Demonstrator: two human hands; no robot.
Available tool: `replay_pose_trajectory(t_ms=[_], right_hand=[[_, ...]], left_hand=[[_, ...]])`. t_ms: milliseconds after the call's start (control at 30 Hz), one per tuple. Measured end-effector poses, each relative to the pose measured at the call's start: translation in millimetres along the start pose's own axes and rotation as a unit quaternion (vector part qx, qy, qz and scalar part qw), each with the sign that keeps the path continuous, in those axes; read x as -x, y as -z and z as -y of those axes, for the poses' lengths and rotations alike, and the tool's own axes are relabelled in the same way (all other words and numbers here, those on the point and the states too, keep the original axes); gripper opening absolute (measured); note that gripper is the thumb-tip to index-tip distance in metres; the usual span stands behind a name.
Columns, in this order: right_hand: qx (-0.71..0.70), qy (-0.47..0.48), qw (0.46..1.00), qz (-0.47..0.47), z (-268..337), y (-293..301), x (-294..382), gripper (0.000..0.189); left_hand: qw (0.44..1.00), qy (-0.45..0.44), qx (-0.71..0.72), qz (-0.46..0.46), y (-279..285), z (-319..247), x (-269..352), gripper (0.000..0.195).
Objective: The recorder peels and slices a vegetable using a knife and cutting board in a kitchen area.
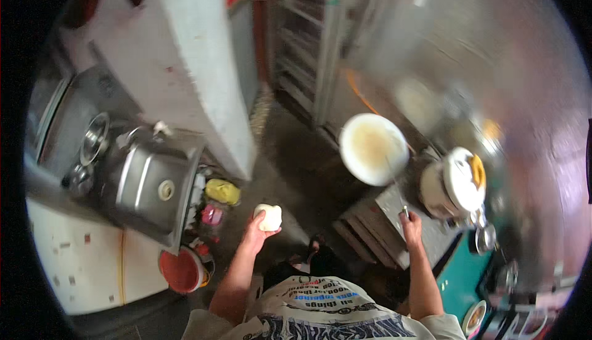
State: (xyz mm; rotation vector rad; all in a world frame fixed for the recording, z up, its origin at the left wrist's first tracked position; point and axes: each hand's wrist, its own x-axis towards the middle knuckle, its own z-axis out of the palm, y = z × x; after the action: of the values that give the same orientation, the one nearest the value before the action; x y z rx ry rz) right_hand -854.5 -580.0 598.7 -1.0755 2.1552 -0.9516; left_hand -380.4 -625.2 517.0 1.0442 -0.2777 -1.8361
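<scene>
My left hand (259, 231) holds a pale, rounded lump (269, 217), perhaps dough or a peeled vegetable, low in front of my body. On the right, my right hand (411, 229) grips a small tool by its handle (405, 211); its thin far part is too blurred to name. Beyond that hand a large white basin (374, 149) holds cloudy, yellowish contents. Just right of the hand stands a whitish bucket (437, 192) with a white lid and a yellow thing on top.
A stainless steel sink (152, 192) is at the left, with a red bucket (179, 270) below its corner. Yellow (223, 191) and pink bags lie on the floor near a wall end. A green tabletop (465, 261) lies at the right beside a slatted wooden stand (370, 233).
</scene>
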Motion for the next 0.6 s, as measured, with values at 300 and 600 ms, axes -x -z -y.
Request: replay_pose_trajectory(t_ms=[300, 600], right_hand=[[0.396, 0.061, 0.916, -0.016, -149, -82, -291, 0.034], [0.375, 0.085, 0.92, -0.07, -104, -184, -313, 0.043]], left_hand=[[0.983, -0.148, 0.073, -0.078, -5, -64, -1, 0.042], [0.951, -0.225, 0.124, -0.171, 4, -116, -16, 0.049]])
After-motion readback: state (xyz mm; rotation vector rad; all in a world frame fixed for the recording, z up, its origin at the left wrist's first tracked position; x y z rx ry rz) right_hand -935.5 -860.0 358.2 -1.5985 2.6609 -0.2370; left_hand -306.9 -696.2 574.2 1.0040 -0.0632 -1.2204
